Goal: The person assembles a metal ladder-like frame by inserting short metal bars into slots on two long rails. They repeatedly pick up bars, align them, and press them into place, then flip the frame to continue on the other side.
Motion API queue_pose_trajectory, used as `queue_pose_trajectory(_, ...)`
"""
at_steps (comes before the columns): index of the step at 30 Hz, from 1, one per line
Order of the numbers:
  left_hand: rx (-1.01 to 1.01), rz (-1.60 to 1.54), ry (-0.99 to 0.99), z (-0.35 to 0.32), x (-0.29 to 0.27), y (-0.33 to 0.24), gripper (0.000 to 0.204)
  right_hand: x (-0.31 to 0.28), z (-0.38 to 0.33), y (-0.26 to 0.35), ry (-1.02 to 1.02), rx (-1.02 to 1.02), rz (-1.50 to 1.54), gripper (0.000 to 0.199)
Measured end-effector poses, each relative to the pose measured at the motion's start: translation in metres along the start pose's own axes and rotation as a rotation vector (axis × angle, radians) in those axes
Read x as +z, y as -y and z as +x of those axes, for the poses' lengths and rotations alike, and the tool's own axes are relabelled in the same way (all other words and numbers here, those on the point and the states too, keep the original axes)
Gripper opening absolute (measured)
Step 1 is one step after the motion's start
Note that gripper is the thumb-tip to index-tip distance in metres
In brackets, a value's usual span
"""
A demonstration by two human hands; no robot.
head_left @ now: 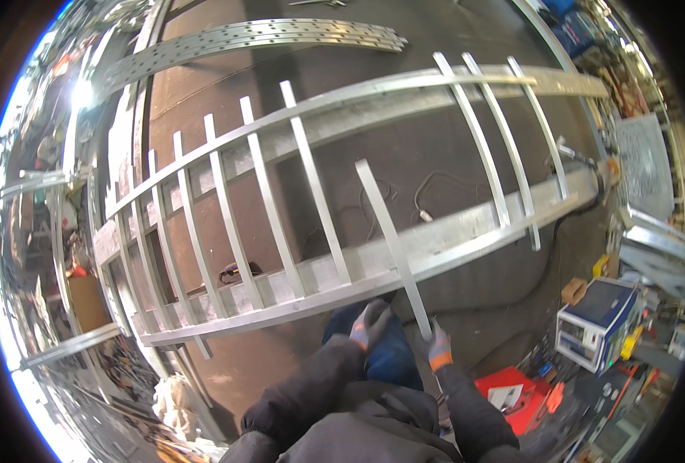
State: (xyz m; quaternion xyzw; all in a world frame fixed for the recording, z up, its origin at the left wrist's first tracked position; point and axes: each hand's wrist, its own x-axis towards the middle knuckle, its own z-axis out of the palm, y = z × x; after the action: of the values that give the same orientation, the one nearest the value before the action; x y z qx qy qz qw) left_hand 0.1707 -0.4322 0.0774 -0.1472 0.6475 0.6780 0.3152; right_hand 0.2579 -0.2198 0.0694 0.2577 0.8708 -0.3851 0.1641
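Holding the near end of one loose bar (389, 239), the right hand (439, 349) is the one that carries the work; its gloved grip is pinched around the bar's lower tip. The left hand (369, 324), further left, lies near the near rail (342, 289) of the frame (226, 224). Its fingers look bent, but I cannot tell if they press on something or are only resting there.

The bar lies across the near rail, between the group of fixed slats (261, 216) on the left and three slats (504, 147) on the right. Its long axis runs from the right hand up and a little to the left. The far tip points toward the far rail (373, 89) but stops well before it, so it hangs free over the dark surface (435, 162).

In my judgement the bar has only two supports, the rail and the hand, so it can pivot or slide sideways if the pinch loosens. It also leans more than the neighbouring slats, so it may end up crooked or unevenly spaced. A cable (427, 201) lies under the gap and the far tip could catch it. Thin metal edges may cut a glove.
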Motion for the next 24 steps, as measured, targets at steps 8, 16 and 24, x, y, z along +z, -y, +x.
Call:
queue_pose_trajectory(8, -0.257, 0.255, 0.015, 0.056, 0.091, 0.037, 0.031, 0.035, -0.216, -0.16, 0.161, 0.192, -0.088, 0.059)
queue_pose_trajectory(16, -0.417, 0.286, 0.023, 0.056, 0.08, 0.094, 0.021, 0.144, -0.256, -0.193, 0.302, 0.327, -0.051, 0.062)
queue_pose_trajectory(24, -0.356, 0.426, 0.062, 0.057, 0.056, 0.079, 0.025, 0.19, -0.268, -0.16, 0.061, 0.317, 0.397, 0.057)
